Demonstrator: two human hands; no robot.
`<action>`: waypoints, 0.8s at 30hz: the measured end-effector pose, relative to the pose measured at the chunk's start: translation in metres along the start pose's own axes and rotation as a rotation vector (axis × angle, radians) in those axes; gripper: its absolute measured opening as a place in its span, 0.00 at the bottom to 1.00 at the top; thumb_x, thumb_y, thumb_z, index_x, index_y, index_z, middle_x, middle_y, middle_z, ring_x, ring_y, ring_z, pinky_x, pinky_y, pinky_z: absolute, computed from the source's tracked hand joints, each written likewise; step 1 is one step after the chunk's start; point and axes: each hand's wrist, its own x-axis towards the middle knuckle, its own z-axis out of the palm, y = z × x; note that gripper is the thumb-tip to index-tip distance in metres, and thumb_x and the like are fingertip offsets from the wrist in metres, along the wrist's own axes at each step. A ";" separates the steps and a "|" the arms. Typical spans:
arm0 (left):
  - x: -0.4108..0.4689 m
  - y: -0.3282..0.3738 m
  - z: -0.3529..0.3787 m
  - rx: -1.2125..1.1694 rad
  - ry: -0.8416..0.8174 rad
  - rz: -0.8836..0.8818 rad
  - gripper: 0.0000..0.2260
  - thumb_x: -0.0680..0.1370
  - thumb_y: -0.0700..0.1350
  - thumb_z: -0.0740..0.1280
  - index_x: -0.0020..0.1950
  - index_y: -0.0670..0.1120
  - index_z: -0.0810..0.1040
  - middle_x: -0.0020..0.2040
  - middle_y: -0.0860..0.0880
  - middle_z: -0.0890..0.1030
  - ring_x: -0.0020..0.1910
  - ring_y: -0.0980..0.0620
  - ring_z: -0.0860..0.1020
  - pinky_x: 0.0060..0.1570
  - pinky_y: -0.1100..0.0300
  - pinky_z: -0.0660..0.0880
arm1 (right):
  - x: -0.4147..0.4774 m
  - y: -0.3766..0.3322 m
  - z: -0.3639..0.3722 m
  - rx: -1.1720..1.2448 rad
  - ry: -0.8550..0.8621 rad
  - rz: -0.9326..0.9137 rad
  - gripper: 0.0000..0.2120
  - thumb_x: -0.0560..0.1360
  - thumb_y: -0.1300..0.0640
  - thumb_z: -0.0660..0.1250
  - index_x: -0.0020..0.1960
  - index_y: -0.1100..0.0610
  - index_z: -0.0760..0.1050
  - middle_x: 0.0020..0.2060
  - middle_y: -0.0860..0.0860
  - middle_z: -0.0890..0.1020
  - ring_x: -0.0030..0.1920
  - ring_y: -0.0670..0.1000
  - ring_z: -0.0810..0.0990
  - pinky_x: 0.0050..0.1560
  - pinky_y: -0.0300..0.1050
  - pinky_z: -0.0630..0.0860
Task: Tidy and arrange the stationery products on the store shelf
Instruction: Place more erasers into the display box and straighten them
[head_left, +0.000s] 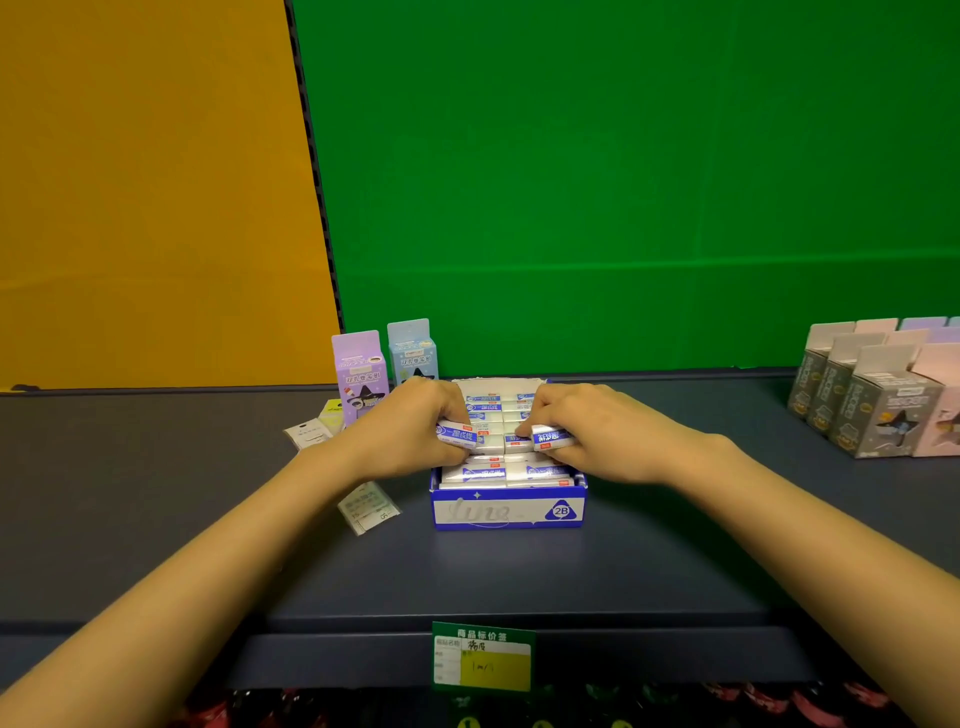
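A blue and white display box (509, 512) marked 2B stands on the dark shelf (519, 571), filled with rows of white erasers in blue sleeves. My left hand (410, 431) grips one eraser (457, 434) over the box's left side. My right hand (597, 431) pinches another eraser (551, 437) over the right side. Both erasers sit just above the packed rows. The back rows are partly hidden by my hands.
A purple carton (359, 376) and a light blue carton (413, 351) stand behind the box at left. Flat clear packets (369, 506) lie left of the box. Grey and pink cartons (878, 397) crowd the right end. A green price tag (483, 657) hangs on the shelf edge.
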 end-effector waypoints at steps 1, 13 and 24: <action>0.001 0.000 0.000 0.005 -0.006 0.005 0.08 0.71 0.43 0.71 0.46 0.40 0.84 0.49 0.46 0.81 0.47 0.51 0.78 0.48 0.53 0.76 | 0.000 0.000 0.000 0.003 -0.003 -0.002 0.13 0.77 0.53 0.59 0.58 0.54 0.76 0.57 0.51 0.75 0.57 0.53 0.75 0.56 0.53 0.72; 0.000 -0.001 -0.008 -0.115 0.054 -0.117 0.13 0.75 0.54 0.65 0.33 0.52 0.69 0.30 0.57 0.74 0.28 0.60 0.74 0.28 0.69 0.65 | 0.004 -0.004 -0.004 0.294 0.158 0.027 0.09 0.74 0.46 0.64 0.50 0.50 0.70 0.44 0.47 0.78 0.43 0.50 0.75 0.45 0.47 0.72; -0.015 0.003 -0.013 -0.228 -0.127 -0.086 0.03 0.80 0.46 0.57 0.47 0.53 0.66 0.46 0.57 0.74 0.46 0.58 0.73 0.48 0.62 0.74 | 0.003 -0.005 0.001 0.284 0.048 -0.008 0.12 0.78 0.52 0.58 0.60 0.54 0.69 0.53 0.48 0.76 0.49 0.45 0.71 0.49 0.38 0.67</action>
